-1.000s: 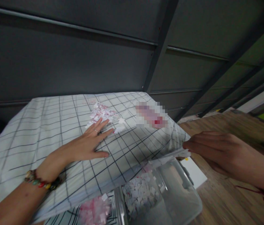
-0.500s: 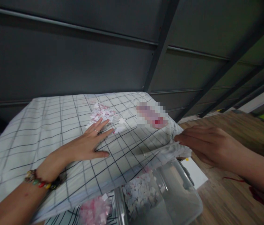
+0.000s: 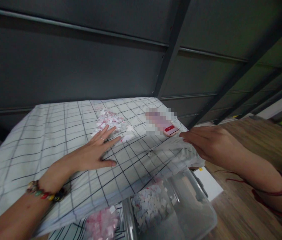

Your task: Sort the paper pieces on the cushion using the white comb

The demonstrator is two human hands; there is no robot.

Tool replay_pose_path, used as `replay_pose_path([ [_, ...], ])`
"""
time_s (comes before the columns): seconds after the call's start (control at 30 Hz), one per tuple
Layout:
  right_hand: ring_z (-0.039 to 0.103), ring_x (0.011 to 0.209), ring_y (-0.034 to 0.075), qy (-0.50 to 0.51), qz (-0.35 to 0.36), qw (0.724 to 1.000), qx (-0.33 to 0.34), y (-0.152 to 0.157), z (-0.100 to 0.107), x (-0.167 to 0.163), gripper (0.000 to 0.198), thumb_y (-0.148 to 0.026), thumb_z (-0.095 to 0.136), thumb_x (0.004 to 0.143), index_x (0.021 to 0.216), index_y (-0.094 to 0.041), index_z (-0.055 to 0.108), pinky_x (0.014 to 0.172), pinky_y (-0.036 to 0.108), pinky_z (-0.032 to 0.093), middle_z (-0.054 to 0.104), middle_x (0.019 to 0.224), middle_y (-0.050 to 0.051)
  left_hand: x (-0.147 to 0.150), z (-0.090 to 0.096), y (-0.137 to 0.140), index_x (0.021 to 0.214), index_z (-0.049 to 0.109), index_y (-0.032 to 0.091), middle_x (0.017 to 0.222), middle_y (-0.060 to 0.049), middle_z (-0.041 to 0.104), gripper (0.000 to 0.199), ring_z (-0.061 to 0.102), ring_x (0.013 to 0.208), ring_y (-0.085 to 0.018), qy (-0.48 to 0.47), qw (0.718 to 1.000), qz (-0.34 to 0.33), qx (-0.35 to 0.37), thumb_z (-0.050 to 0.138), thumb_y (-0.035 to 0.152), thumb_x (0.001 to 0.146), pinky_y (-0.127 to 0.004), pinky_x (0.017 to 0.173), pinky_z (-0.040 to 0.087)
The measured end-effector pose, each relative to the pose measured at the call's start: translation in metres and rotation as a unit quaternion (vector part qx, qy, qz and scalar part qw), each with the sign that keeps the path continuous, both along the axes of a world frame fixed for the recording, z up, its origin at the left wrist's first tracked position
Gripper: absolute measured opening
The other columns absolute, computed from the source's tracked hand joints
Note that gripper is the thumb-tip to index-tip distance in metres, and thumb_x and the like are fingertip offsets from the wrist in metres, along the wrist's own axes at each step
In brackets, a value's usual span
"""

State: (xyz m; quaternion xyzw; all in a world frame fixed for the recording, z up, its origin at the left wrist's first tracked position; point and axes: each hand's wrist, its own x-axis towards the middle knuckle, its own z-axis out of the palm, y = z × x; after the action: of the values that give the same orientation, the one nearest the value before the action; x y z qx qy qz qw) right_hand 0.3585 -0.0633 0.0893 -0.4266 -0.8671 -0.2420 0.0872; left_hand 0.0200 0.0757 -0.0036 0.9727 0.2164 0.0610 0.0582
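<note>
My left hand (image 3: 97, 151) lies open and flat on the checked tablecloth (image 3: 63, 146), its fingers spread and its fingertips at the near side of a pile of small white and pink paper pieces (image 3: 109, 119). At the right edge of the table, my right hand (image 3: 209, 143) is closed, fingers pressed together, pinching the rumpled edge of the cloth; the thumb is mostly hidden. Just beyond its fingertips a phone (image 3: 171, 129) lies on the cloth, largely blurred by pixels.
Below the front edge sits a clear plastic box (image 3: 196, 213) with many paper pieces (image 3: 151, 203) in one part. A pink-filled clear bag (image 3: 102, 223) lies left of it. A dark panelled wall (image 3: 81, 66) stands behind the table; wooden floor (image 3: 263, 146) lies right.
My right hand has moved slightly left and up towards the phone, and the cloth edge under it has shifted and crumpled. My left hand has stayed in place.
</note>
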Motion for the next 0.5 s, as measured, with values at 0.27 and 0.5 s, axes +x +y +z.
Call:
replay_pose_path([
  [0.27,0.051,0.052,0.011,0.006,0.084,0.995,0.047,0.007,-0.003,-0.044,0.028,-0.003,0.037,0.085,0.079,-0.015,0.062,0.050,0.024,0.038,0.060,0.059,0.001,-0.009,0.000,0.007,0.150,0.021,0.024,0.157,-0.008,-0.006,0.086,-0.009,0.139,-0.039,-0.004,0.999,0.027,-0.029,0.063,0.055,0.082,-0.055,0.110,0.012],
  [0.5,0.060,0.060,0.014,0.007,0.120,0.992,0.024,0.012,0.017,-0.022,0.034,-0.001,0.033,0.083,0.087,-0.017,0.062,0.057,0.026,0.046,0.067,0.071,0.003,-0.015,0.001,0.009,0.150,0.014,0.031,0.157,-0.006,-0.009,0.089,-0.008,0.140,-0.039,-0.018,0.998,0.039,-0.042,0.068,0.046,0.082,-0.057,0.110,0.011],
])
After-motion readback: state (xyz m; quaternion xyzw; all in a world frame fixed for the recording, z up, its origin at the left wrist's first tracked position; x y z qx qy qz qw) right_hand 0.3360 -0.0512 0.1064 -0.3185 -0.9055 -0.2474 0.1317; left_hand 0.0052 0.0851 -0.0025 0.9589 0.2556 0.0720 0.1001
